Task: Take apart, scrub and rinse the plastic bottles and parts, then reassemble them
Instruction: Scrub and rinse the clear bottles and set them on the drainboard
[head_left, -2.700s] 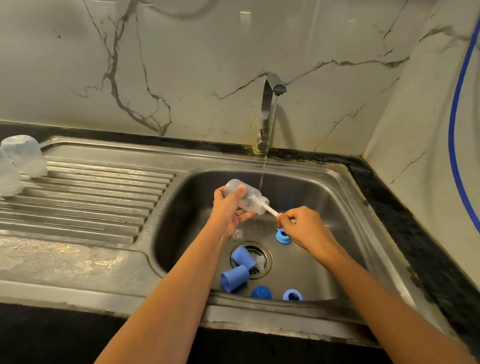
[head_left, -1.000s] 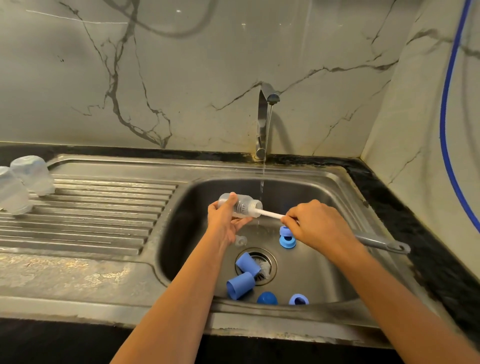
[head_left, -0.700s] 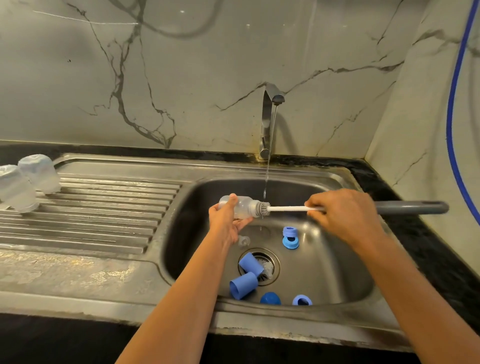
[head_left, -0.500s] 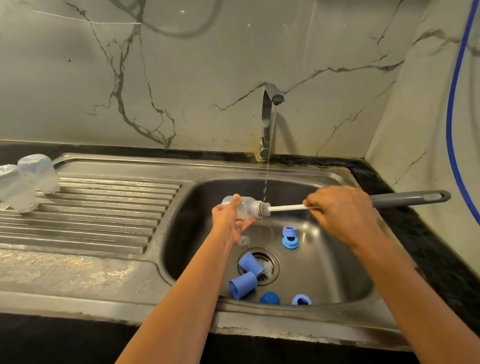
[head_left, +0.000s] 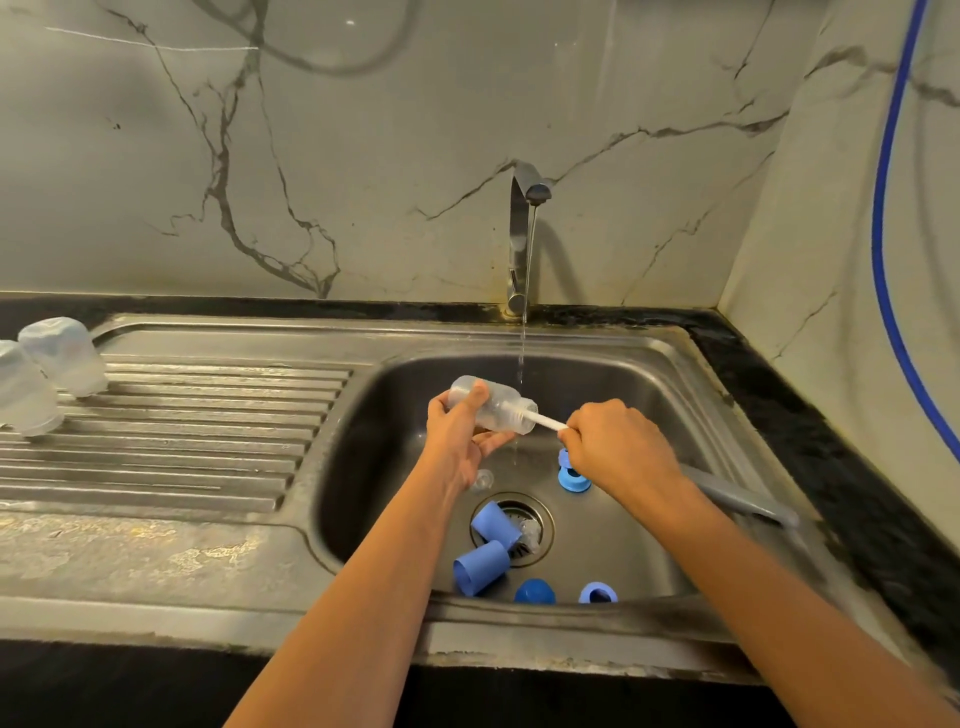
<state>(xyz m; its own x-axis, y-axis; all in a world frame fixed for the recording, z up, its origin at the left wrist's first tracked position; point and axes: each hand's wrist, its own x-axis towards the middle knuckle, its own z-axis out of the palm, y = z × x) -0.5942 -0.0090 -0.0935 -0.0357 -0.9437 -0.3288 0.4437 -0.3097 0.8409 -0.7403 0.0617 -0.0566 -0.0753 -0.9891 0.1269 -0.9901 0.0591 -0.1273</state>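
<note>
Bottle (head_left: 496, 408) sits in our left grip (head_left: 457, 434) above the sink bowl. Thumb lies over the barrel and fingers curl under it, so that grip is clamped round the clear body toward its base end. Our right grip (head_left: 618, 447) is fisted on the white shaft (head_left: 545, 420) of the bottle brush, knuckles up, just beside the bottle mouth. Key geometry: the bottle's long axis runs from base at upper left to mouth at lower right, with the mouth pointing at the right grip. The shaft lies in line with that axis and enters the mouth, bristle head faintly visible through the wall. We judge the next stroke is push-pull along that line, with the right grip travelling and the left bracing. Off-axis tilt would likely bind the bristles at the neck. Grey handle (head_left: 737, 501) trails to the lower right by the forearm, blurred. The bottle is smooth translucent plastic with a round barrel, wet and probably slick. A thin water stream (head_left: 521, 358) from the steel tap (head_left: 522, 228) drops at the neck end; we can't tell if it hits the bottle or passes behind. The brushed-steel sink (head_left: 363, 467) holds two blue tubular caps (head_left: 480, 566) at the drain, plus a blue dome (head_left: 535, 591) and a blue ring (head_left: 597, 592) by the near wall. A blue collar (head_left: 573, 475) sits under the right grip and a small clear piece (head_left: 482, 479) by the left wrist. Two more clear bottles (head_left: 65, 356) stand mouth-down on the ribbed drainer (head_left: 208, 415), well apart. A black stone desk (head_left: 831, 431) rims the sink, a veined marble wall stands behind, and a blue hose (head_left: 885, 260) runs down the right. Mid-scrub by our read; reassembly not begun.
</note>
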